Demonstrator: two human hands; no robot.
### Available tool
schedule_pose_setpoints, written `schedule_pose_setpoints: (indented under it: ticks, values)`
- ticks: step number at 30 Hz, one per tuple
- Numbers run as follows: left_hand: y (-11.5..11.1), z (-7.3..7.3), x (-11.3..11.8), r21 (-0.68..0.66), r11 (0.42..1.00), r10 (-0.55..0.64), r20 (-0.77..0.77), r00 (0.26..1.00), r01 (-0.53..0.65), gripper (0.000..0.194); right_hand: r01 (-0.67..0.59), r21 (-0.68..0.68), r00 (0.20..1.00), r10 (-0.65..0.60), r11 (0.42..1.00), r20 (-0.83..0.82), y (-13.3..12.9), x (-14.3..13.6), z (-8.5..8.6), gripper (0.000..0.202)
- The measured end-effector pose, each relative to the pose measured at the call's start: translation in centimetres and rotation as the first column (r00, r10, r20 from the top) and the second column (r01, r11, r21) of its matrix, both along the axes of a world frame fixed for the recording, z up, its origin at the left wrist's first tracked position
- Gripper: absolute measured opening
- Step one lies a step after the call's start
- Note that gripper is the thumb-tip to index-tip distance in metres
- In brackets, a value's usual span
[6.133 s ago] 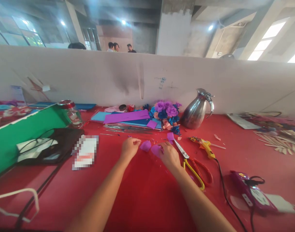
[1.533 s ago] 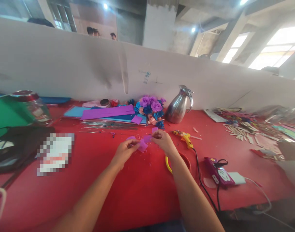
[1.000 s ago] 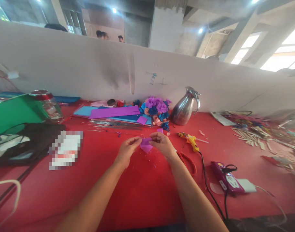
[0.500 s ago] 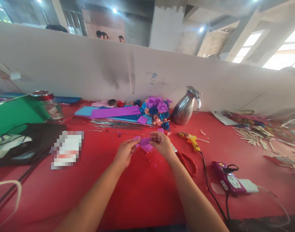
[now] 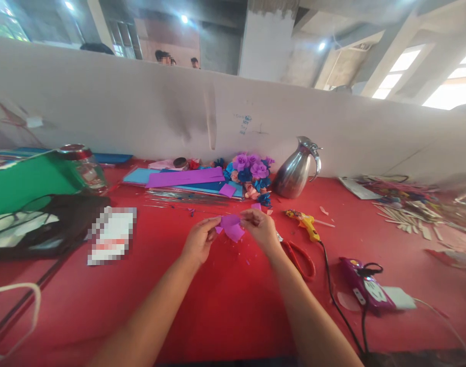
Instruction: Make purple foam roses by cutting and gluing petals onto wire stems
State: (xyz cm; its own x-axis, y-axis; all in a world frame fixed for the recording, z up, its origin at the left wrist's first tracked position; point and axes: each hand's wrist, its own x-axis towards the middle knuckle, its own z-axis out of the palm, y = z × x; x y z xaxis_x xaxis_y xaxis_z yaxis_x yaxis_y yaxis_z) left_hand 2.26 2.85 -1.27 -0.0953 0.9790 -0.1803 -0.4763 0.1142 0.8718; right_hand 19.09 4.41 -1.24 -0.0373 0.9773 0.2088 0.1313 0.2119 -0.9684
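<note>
- The left hand point(image 5: 198, 240) and right hand point(image 5: 260, 228) meet above the red counter point(image 5: 225, 306), fingers pinched shut on one purple paper piece point(image 5: 231, 227).
- Judged step: shaping or folding a petal; the next move calls for a light, even pinch without tearing.
- The piece spans between both sets of fingertips, off the counter.
- Red-handled scissors point(image 5: 300, 257) lie just right; a glue gun point(image 5: 305, 224) beyond; the finished paper flowers point(image 5: 250, 171) farther back.

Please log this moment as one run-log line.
left hand: pinching purple piece | right hand: pinching same piece | scissors: on table, by right wrist
</note>
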Motion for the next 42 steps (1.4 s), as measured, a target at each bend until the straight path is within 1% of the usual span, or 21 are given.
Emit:
schedule_pose_setpoints:
  ticks: [2,4,7,9,11,16,21,27,29,31,37,39,42]
  values:
    - [0.0,-0.2,-0.1,-0.008,1.000,0.009,0.008,1.000,-0.009,0.019,0.005,0.022,1.000,-0.006,1.000,0.028,-0.1,0.0,0.1,0.017]
    - [0.0,-0.3,0.0,-0.032,0.999,-0.003,-0.011,1.000,0.002,0.020,-0.014,0.051,0.997,0.010,0.999,0.079,-0.4,-0.1,0.2,0.022]
    - [-0.2,-0.5,0.1,-0.072,0.995,-0.068,-0.015,0.998,0.067,0.021,-0.093,0.054,0.987,0.085,0.994,0.135,-0.8,-0.6,0.3,0.026]
    - [-0.3,-0.5,0.2,-0.094,0.992,-0.090,0.005,0.996,0.090,0.020,-0.138,0.015,0.986,0.136,0.990,0.100,-0.9,-0.9,0.2,0.019]
    - [-0.3,-0.4,0.2,-0.113,0.988,-0.102,0.043,0.994,0.107,0.020,-0.157,-0.020,0.986,0.158,0.987,0.055,-0.9,-1.1,0.1,0.015]
    - [-0.4,0.0,0.1,-0.187,0.969,-0.127,0.194,0.973,0.164,0.019,-0.083,-0.012,0.993,0.084,0.996,0.078,-0.9,-1.2,0.0,0.014]
    - [-0.5,0.1,0.0,-0.224,0.960,-0.114,0.230,0.966,0.166,0.016,-0.074,-0.051,0.997,0.075,0.996,0.016,-0.9,-1.3,-0.3,0.018]
    - [-0.4,-0.1,0.1,-0.205,0.972,-0.070,0.226,0.972,0.117,0.015,-0.075,-0.088,0.996,0.072,0.993,-0.043,-0.8,-1.6,-0.4,0.019]
    - [-0.3,-0.1,0.1,-0.196,0.973,-0.075,0.225,0.972,0.121,0.016,-0.083,-0.075,0.994,0.077,0.994,-0.073,-0.7,-1.6,-0.3,0.023]
    - [-0.2,-0.2,0.0,-0.173,0.977,-0.088,0.209,0.974,0.126,0.017,-0.082,-0.033,0.994,0.079,0.996,-0.082,-0.7,-1.6,-0.1,0.026]
    - [0.1,-0.1,-0.4,-0.115,0.982,-0.130,0.166,0.978,0.150,0.012,-0.115,0.053,0.993,0.113,0.992,0.030,-0.9,-1.4,0.4,0.014]
    - [0.0,0.0,-0.4,-0.101,0.983,-0.137,0.130,0.982,0.150,0.012,-0.110,0.073,0.992,0.106,0.991,0.063,-0.9,-1.4,0.3,0.014]
    - [-0.2,0.2,-0.4,-0.072,0.986,-0.146,0.042,0.988,0.149,0.012,-0.104,0.043,0.992,0.100,0.994,0.081,-0.8,-1.4,0.3,0.020]
